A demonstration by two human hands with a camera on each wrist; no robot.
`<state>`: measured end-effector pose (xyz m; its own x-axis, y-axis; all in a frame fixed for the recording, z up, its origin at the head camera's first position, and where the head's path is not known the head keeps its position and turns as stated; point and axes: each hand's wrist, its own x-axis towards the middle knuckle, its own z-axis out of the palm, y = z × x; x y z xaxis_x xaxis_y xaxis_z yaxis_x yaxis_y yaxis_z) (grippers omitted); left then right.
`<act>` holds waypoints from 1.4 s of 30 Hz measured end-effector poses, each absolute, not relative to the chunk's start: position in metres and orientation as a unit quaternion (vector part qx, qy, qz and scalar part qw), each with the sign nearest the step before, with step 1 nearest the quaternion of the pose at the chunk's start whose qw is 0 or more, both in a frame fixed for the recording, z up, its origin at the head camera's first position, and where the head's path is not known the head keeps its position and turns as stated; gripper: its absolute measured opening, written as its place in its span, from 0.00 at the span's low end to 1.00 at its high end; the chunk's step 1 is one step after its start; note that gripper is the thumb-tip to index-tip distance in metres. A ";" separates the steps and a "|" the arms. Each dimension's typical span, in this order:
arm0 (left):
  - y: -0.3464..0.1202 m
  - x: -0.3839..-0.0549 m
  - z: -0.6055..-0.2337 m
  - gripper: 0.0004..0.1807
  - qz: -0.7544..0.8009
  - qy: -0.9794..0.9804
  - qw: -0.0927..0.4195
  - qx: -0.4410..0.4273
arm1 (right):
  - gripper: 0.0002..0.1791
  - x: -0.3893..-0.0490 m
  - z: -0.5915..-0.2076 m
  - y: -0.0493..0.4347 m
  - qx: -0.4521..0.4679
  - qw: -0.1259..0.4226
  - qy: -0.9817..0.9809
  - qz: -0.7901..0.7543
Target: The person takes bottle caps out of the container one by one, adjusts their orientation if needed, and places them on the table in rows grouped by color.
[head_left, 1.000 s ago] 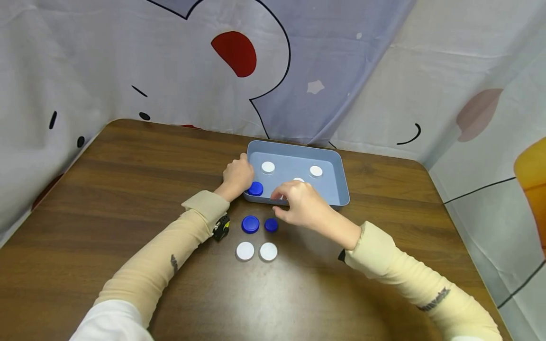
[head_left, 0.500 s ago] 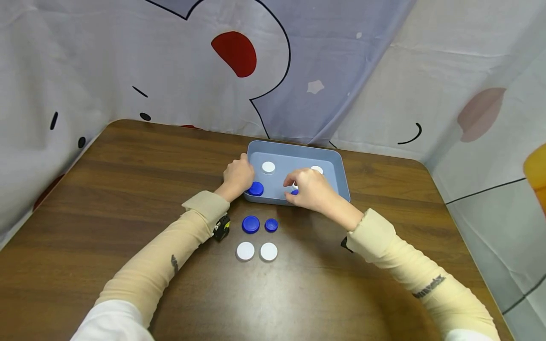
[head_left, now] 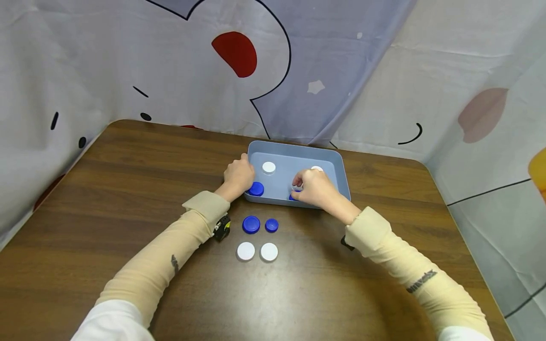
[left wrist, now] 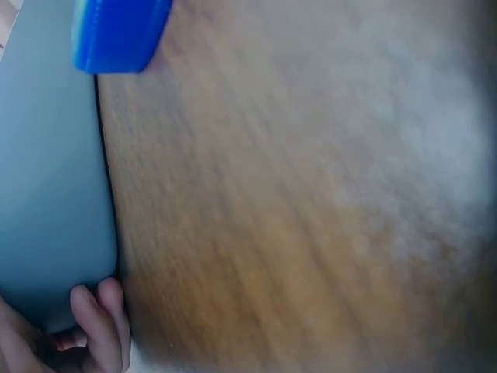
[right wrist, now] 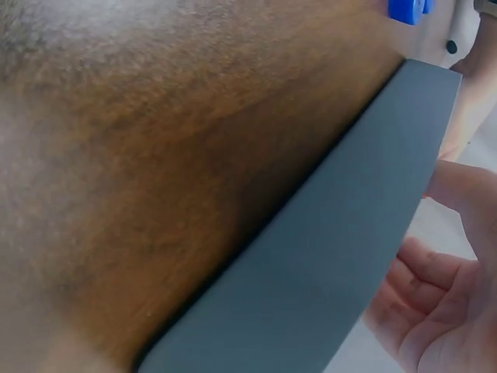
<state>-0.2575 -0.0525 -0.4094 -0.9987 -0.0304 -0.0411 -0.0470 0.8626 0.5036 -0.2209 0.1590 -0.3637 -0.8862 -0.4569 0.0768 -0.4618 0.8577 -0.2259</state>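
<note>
My left hand [head_left: 239, 176] grips the left end of a shallow grey-blue tray [head_left: 294, 150]; its curled fingers [left wrist: 101, 318] show at the tray's corner in the left wrist view. Over the tray's front right part, my right hand [head_left: 316, 188] pinches a small blue bottle cap [head_left: 293, 196], which the thumb partly covers. In the right wrist view the tray's outer wall hides the fingertips. White caps [head_left: 268, 167] lie in the tray, one partly behind the right hand. Another blue cap [head_left: 256, 188] sits at the tray's front left corner, beside the left hand.
In front of the tray, a larger blue cap [head_left: 251, 224] and a smaller blue cap [head_left: 271, 225] lie side by side on the brown wooden table [head_left: 179, 293]. Two white caps [head_left: 245, 251] form a row nearer. A printed curtain [head_left: 170, 61] hangs behind the table.
My right hand has moved right from the tray's front edge to the small blue cap, and its thumb and fingers have closed in. My left hand stays on the tray.
</note>
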 end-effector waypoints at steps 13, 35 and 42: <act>-0.052 -0.257 -0.409 0.18 0.262 0.964 0.023 -0.024 | 0.11 -0.221 -0.369 0.156 0.211 -0.004 -0.971 0.112; -0.054 -0.258 -0.410 0.17 0.258 0.966 0.016 -0.023 | 0.27 -0.219 -0.364 0.148 0.166 -0.051 -0.981 0.087; -0.054 -0.257 -0.410 0.17 0.257 0.966 0.012 -0.019 | 0.31 -0.219 -0.364 0.148 0.161 -0.054 -0.982 0.087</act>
